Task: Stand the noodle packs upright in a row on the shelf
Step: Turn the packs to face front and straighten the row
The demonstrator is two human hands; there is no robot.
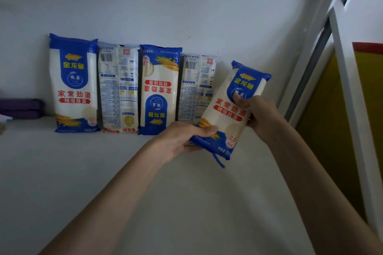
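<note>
Hands (182, 141) round tilted noodle pack (230, 109)

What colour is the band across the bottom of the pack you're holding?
Blue, on the held pack; clearest in the head view.

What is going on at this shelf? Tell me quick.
A person is lining up noodle packs on a white shelf. Four packs already stand in a row against the back wall. Both hands hold a fifth pack, tilted, at the right end of the row: the left hand grips its bottom and the right hand its middle. It is not yet set down.
</note>
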